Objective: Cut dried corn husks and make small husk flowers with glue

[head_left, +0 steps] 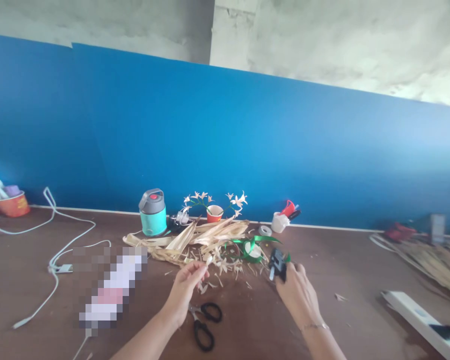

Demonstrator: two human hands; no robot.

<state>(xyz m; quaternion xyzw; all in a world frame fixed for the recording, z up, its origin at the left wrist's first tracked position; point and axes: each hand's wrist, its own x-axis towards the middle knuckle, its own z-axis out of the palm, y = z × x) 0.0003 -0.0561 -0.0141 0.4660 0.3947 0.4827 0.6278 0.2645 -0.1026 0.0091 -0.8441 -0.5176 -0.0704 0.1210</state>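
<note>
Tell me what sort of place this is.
Probably a craft workspace: dry pale leaves and scattered trimmings cover part of the table, with scissors close by and small white flowers on green stems behind.

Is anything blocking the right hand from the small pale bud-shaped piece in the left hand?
Nothing visible seems to block the right hand from that small pale piece; pale dried flower-shaped scraps lie on the brown table between them.
</note>
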